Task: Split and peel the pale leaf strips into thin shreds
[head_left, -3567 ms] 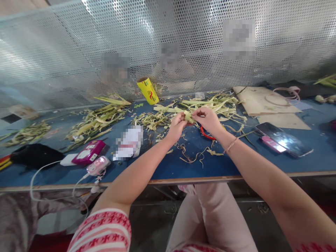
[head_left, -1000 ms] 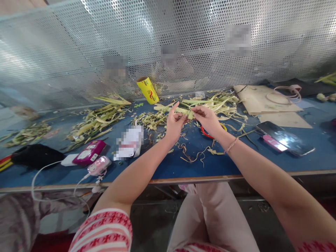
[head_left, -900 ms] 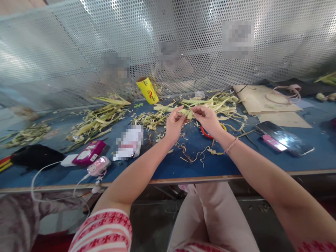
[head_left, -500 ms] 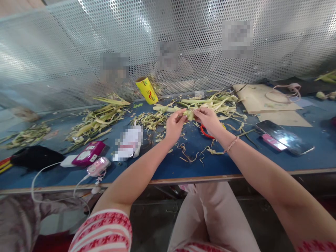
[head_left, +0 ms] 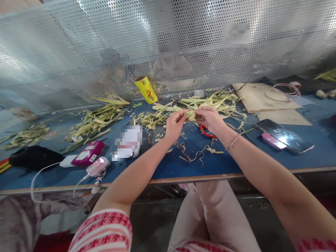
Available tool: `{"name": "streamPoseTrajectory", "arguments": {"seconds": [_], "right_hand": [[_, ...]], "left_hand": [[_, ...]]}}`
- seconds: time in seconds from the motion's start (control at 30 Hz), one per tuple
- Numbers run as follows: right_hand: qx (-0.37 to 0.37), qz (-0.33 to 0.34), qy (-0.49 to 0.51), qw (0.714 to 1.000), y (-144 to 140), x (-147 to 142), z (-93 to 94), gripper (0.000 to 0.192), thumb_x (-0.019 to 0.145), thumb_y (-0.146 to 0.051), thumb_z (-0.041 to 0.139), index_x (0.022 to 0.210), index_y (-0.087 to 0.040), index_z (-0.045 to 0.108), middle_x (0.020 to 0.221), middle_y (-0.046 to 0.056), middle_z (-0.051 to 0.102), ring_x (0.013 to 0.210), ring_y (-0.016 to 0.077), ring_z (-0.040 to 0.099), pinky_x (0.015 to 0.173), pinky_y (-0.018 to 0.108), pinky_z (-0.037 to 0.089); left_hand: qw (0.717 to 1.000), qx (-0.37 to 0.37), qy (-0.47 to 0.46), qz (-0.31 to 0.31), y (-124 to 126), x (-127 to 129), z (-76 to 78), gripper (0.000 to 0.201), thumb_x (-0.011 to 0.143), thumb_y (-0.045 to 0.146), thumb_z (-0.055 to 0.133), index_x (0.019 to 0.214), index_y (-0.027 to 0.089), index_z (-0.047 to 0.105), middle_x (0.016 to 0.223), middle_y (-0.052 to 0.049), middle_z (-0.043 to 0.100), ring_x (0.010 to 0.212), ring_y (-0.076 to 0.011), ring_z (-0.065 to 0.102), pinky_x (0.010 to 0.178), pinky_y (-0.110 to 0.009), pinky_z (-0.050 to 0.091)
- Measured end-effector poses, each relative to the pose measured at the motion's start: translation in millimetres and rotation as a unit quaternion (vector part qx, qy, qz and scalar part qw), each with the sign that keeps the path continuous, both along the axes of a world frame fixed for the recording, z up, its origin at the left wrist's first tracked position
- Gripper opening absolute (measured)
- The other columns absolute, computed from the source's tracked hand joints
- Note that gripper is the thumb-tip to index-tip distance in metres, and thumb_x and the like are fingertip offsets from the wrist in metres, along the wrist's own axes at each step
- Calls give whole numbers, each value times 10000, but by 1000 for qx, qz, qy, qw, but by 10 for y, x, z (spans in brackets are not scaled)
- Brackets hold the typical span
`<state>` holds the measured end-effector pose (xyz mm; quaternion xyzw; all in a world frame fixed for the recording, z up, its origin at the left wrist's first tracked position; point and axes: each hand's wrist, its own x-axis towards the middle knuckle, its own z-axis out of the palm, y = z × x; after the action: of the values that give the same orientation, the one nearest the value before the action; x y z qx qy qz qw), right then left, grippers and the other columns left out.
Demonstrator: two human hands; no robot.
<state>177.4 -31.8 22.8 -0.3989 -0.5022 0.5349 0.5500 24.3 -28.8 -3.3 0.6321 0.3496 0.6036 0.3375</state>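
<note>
Out over the table, my left hand (head_left: 175,125) pinches one side of a small pale green plant piece (head_left: 191,115), thumb and fingers closed on its edge. My right hand (head_left: 210,120) grips the same piece from the other side, so it is held between both sets of fingertips. Fingers partly cover it, and its exact kind is not clear. Just below the right hand a red loop (head_left: 206,132), perhaps a tool handle, lies on the table. Behind both hands is a heap of long pale green leaf strips (head_left: 223,101).
Shredded plant bits (head_left: 149,120) and a larger leaf heap (head_left: 97,120) lie leftward. A yellow tube (head_left: 146,90) stands tilted by the perforated metal screen (head_left: 194,42). A phone (head_left: 285,135) and brown cardboard (head_left: 262,96) are rightward; a purple charger (head_left: 88,153) with cable sits left.
My right hand has shifted slightly, with its fingers changing position on the plant piece. The left hand stays almost in place. The camera view has moved a little.
</note>
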Motion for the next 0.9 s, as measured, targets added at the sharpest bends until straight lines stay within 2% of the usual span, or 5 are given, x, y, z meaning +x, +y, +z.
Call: {"name": "streamPoseTrajectory", "arguments": {"seconds": [0.13, 0.23, 0.43, 0.53, 0.9], "right_hand": [[0, -28, -17, 999, 6, -47, -17, 224, 785, -328, 613, 682, -197, 464, 649, -7, 545, 606, 111, 559, 573, 266, 528], [70, -87, -100, 989, 0, -93, -68, 193, 857, -323, 528, 725, -213, 438, 656, -27, 463, 585, 101, 495, 527, 239, 487], [282, -160, -257, 910, 35, -66, -180, 137, 939, -305, 373, 834, -238, 429, 702, -9, 454, 649, 132, 488, 666, 294, 452], [344, -180, -291, 874, 85, -39, -209, 134, 942, -291, 356, 846, -238, 433, 756, 17, 492, 717, 154, 497, 720, 324, 430], [313, -180, -308, 880, 63, -17, -214, 129, 943, -290, 366, 907, -233, 476, 646, -18, 455, 563, 140, 424, 606, 307, 361]], "left_hand": [[999, 33, 12, -2, -5, 9, -15, 165, 763, 284, 669, 887, 183, 707, 872, -39, 701, 731, -125, 654, 731, -293, 559], [999, 36, 19, -8, -31, 30, -20, 183, 763, 296, 669, 899, 176, 700, 885, -45, 710, 740, -131, 671, 736, -294, 566], [1000, -22, -3, -4, -106, 96, -5, 205, 736, 237, 684, 929, 170, 703, 856, -52, 741, 767, -156, 693, 770, -324, 566], [999, -42, -12, 17, -117, 109, 5, 230, 685, 220, 721, 908, 164, 714, 834, -47, 744, 764, -155, 690, 773, -317, 561], [998, -60, 8, 9, -131, 104, 69, 215, 678, 159, 687, 893, 163, 697, 601, 37, 630, 574, -101, 622, 630, -246, 500]]}}
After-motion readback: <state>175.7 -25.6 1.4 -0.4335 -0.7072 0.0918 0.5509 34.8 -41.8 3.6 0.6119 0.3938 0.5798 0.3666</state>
